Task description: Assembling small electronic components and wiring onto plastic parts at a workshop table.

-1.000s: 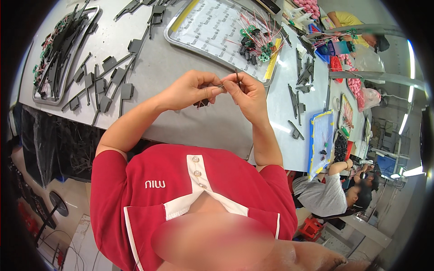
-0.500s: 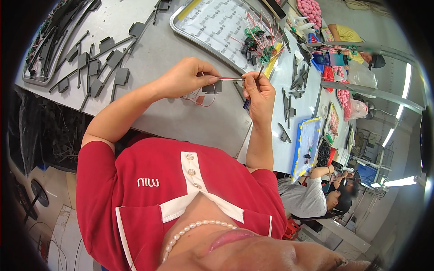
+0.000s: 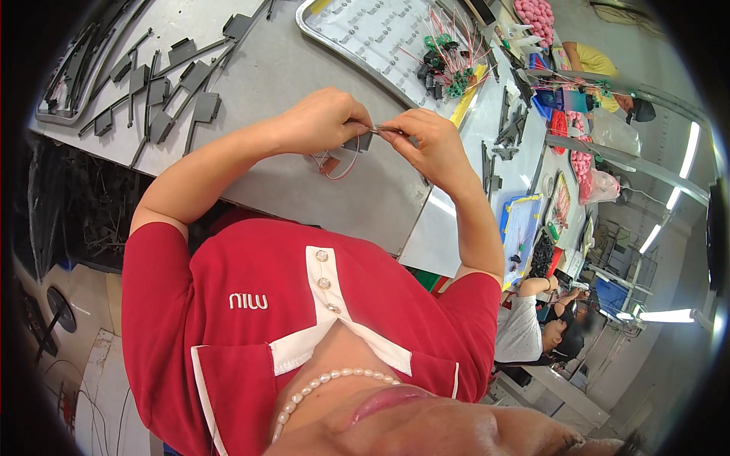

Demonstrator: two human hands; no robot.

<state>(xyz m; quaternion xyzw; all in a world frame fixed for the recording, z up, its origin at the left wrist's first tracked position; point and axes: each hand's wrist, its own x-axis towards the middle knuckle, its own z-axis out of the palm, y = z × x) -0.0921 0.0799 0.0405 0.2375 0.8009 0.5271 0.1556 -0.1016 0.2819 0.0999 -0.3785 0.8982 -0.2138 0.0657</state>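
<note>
Pinching w/ both hands, thumb vs. fingers: L hand (image 3: 323,121) & R hand (image 3: 435,148) nearly meeting, tips facing, above grey table (image 3: 342,207). B/w the fingertips, a thin piece (image 3: 376,129), narrow & dull; mostly covered, too sm. to tell what exactly. Hanging just below L fingers, a wire loop (image 3: 355,163), thin, pale pink & whitish, rounded at the bottom. Beside it, to the L, a sm. copper-brown piece (image 3: 328,163), approx. squarish. Right by L fingertips, a dk grey part (image 3: 364,143), straight-edged, partly hidden; can't tell if held or lying on table, nor if joined to wire. Off to L on table, scattered dk grey plastic parts (image 3: 205,107), long thin arms w/ boxy blocks, some crossing. Beyond the hands, a metal-rimmed tray (image 3: 353,42) w/ patterned whitish liner, bearing a bunch of green & black components (image 3: 449,67) w/ thin red & white wires sticking out.
</note>
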